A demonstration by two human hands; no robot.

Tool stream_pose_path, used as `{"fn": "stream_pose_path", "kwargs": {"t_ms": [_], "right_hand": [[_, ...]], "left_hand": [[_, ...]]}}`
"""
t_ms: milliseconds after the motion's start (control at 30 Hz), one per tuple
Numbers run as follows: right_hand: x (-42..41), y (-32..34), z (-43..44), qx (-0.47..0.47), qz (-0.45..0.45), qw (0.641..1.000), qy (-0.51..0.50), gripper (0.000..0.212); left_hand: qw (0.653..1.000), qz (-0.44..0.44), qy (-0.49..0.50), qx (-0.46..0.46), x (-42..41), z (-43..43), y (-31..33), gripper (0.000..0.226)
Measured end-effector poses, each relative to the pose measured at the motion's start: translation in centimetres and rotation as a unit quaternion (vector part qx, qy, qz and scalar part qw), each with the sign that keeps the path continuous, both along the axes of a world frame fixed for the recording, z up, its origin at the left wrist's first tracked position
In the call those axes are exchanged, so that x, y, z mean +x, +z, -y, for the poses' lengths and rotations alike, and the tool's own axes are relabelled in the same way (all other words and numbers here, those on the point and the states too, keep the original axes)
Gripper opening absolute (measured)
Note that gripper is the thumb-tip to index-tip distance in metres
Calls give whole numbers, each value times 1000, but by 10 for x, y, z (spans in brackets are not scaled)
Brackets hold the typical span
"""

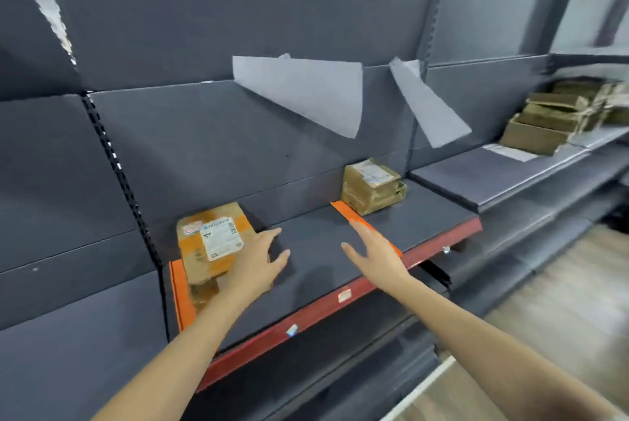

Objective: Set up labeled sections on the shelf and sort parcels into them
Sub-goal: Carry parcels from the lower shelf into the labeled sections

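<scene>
A grey shelf (316, 250) with a red front edge carries two strips of orange tape: one (180, 294) along its left end, one (360, 219) across its middle. A stack of brown parcels (211, 243) with a white label lies in the left section. My left hand (258, 260) hovers at its right side with fingers spread, holding nothing. Another stack of taped parcels (371, 185) sits just right of the middle strip. My right hand (374, 250) is open above that strip. Two white paper sheets (306, 90) (429, 107) hang on the back panel.
The neighbouring shelf (493, 179) to the right holds a flat white paper (510, 151) and several open cardboard boxes (558, 114). Lower grey shelves run beneath. A wooden floor (561, 301) shows at the lower right.
</scene>
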State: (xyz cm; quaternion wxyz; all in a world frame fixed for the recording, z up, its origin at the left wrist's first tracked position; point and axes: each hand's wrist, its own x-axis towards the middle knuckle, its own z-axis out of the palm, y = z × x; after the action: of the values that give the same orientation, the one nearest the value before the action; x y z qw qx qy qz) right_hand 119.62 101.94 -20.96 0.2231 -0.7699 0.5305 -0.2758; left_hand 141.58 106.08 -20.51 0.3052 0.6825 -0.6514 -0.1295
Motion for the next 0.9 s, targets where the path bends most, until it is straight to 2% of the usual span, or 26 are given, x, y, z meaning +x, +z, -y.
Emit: {"fn": "stream_pose_path", "kwargs": {"t_ms": [267,467,667,900], "right_hand": [[-140,16,-60,-37,-12,984,-174,56],[-225,19,-73,-51,25,965,-255,55],[-314,15,-46,-58,23,947,-315,55],[-444,22,37,-75,28,943,-322,55]], "left_hand": [[986,-18,-164,-41,-135,3,8,51],[967,-24,-250,-51,-221,27,15,52],[953,-17,-295,-63,-315,75,19,51],[945,-33,-318,-75,-450,162,25,51]]}}
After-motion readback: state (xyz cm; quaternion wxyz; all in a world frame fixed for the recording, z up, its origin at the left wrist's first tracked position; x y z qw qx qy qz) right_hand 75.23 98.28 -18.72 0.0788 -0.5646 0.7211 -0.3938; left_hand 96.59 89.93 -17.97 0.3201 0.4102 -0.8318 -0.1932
